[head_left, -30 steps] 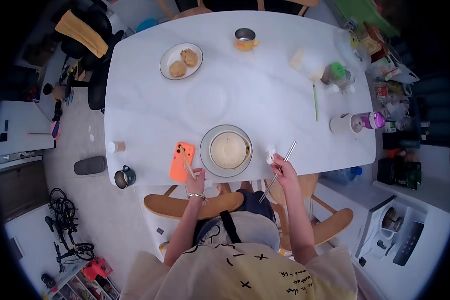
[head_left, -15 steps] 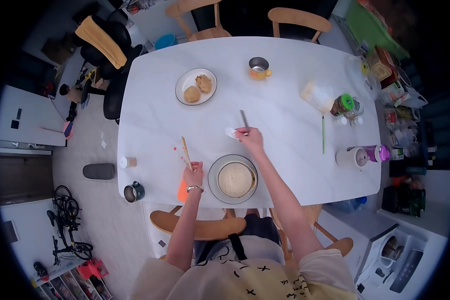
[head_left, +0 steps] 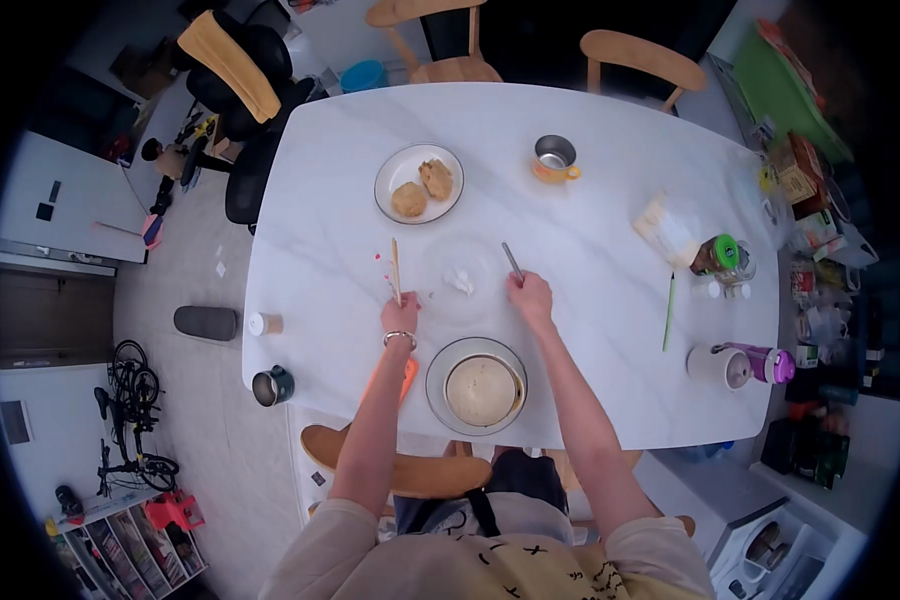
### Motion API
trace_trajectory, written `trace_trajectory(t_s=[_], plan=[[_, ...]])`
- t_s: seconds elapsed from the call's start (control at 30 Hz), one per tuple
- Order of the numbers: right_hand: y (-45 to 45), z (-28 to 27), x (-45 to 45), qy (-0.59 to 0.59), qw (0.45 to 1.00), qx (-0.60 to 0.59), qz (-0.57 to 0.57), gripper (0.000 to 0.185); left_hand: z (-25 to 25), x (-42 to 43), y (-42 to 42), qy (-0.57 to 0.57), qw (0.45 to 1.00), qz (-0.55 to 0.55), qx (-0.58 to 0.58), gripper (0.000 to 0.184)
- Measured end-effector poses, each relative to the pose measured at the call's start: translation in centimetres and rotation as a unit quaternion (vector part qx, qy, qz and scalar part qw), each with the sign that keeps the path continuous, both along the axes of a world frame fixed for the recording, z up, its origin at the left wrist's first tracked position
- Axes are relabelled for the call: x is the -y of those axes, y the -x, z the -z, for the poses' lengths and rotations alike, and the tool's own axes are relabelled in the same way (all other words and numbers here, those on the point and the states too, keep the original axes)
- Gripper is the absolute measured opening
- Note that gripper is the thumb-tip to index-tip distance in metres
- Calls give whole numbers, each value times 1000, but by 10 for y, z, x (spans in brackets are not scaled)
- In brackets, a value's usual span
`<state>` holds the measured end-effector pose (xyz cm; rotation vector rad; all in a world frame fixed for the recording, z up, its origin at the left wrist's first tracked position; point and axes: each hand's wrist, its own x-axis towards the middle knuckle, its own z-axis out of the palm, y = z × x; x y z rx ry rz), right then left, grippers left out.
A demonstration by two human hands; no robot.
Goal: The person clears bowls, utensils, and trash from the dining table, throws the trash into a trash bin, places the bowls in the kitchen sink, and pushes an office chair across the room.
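Observation:
My left hand (head_left: 400, 315) is closed around light wooden chopsticks (head_left: 396, 265) that point away from me. My right hand (head_left: 530, 293) grips a slim grey metallic utensil (head_left: 512, 261); its kind cannot be made out. Between the hands, a crumpled white tissue (head_left: 459, 281) lies on what looks like a faint clear disc. Close to me stands a round container filled with a pale, smooth mass (head_left: 480, 392), set on a clear plate (head_left: 437, 366). An orange flat object (head_left: 408, 378) is partly hidden under my left forearm. Small red bits (head_left: 378, 257) lie beside the chopsticks.
Farther back are a plate (head_left: 383, 208) with two browned food pieces and a yellow-handled metal cup (head_left: 555, 158). Jars (head_left: 717, 254), a green stick (head_left: 669, 312) and a purple-lidded bottle (head_left: 770, 364) stand or lie right; a dark mug (head_left: 273, 385) is near the left edge.
My right hand has let go of the white tissue, which now lies on the table, and has shifted right with the grey utensil. The left hand still holds the chopsticks. The view has shifted slightly.

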<state>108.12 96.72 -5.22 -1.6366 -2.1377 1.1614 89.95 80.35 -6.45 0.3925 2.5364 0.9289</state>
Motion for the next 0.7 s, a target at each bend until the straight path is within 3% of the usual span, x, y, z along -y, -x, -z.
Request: trace_trajectory(t_s=[0.2, 0.5, 0.7], plan=[[10, 15, 6, 39, 998, -45, 14, 16, 5, -8, 2, -63, 993, -18, 100, 22], [10, -25, 0, 172, 959, -225, 13, 16, -20, 3, -3, -221, 941, -36, 253, 21], [2, -63, 9, 215, 933, -290, -8, 19, -40, 26, -5, -255, 926, -27, 277, 19]])
